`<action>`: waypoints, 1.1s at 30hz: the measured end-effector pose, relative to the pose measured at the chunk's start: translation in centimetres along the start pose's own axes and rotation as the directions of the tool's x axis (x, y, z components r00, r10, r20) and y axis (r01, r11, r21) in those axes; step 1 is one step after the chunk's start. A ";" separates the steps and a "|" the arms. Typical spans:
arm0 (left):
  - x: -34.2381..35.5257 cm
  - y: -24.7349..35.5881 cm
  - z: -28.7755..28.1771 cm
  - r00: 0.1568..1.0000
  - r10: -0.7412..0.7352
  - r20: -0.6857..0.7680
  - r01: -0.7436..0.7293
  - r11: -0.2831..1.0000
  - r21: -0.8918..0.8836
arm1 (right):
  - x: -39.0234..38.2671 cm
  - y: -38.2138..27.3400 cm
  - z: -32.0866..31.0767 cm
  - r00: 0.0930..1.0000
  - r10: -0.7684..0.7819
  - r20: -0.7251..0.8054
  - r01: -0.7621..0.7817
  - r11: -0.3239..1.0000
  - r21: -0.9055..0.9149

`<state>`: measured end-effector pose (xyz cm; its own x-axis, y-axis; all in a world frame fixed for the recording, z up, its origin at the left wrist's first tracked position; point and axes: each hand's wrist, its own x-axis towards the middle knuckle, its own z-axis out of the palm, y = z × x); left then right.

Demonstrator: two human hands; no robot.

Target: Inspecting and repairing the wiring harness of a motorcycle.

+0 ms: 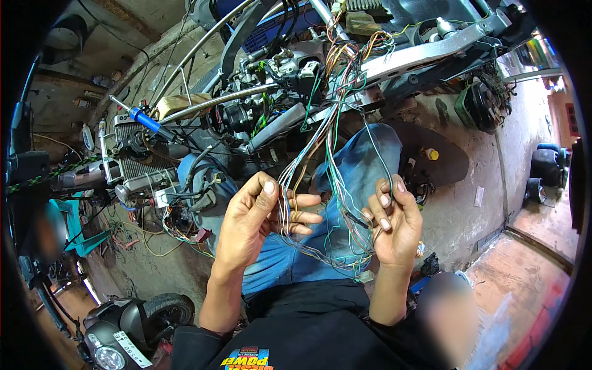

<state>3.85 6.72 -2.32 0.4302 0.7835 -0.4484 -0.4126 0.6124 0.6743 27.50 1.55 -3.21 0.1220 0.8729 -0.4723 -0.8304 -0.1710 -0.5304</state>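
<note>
— What is held, and where? A loose bundle of thin coloured wires [320, 185] is seen hanging from the stripped motorcycle frame [394, 58] down over a blue-jeaned knee [364, 154]. The bundle is pinched between thumb and fingers of the left hand [256, 219]; a dark strand and a few green ones are gripped by the closed fingers of the right hand [394, 228].

— How is it judged to handle? The wires are taken to be light, limp and easily tangled, their insulation fairly smooth and the small white connector [367, 276] at the low end fragile. A hold on the insulated runs, close to the point worked on, is judged safest; no pull is to be put on the connector.
</note>
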 end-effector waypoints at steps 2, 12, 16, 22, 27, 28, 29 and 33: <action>0.0 -0.2 -0.2 0.999 0.011 -0.034 -0.009 0.999 0.046 | 0.1 0.0 -0.1 1.000 0.005 -0.019 -0.005 1.000 0.011; -0.1 0.2 0.1 1.000 0.000 0.022 -0.001 1.000 0.006 | 0.3 -0.1 0.0 0.996 0.000 -0.090 -0.003 0.999 -0.032; -0.1 0.3 0.4 0.999 0.010 0.042 -0.010 1.000 -0.009 | 0.2 0.2 0.6 0.996 0.012 -0.091 -0.017 0.998 -0.063; 2.0 -1.3 0.1 0.984 0.162 -0.076 -0.142 0.965 0.219 | -0.3 3.4 1.3 0.980 0.197 0.024 -0.193 0.974 -0.122; 5.7 -0.2 3.3 0.984 0.010 0.178 -0.044 0.981 0.187 | -1.0 5.7 3.2 0.984 0.178 0.025 -0.176 0.982 -0.068; 6.2 -0.4 3.6 0.985 0.005 0.172 -0.035 0.984 0.174 | -1.5 5.7 3.7 0.986 0.164 -0.015 -0.164 0.984 -0.074; 6.8 -0.6 4.2 0.984 -0.004 0.180 -0.025 0.987 0.157 | -1.6 6.0 3.1 0.993 0.121 0.005 -0.120 0.988 -0.101; 7.3 -0.8 5.9 0.987 0.086 0.137 -0.124 0.945 0.304 | -2.0 5.6 1.9 0.998 0.055 0.015 -0.052 0.984 -0.170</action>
<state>12.02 11.31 -2.70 0.4993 0.8113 -0.3042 -0.1993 0.4493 0.8709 21.62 -0.25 -3.93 0.0676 0.8688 -0.4905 -0.7310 -0.2914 -0.6170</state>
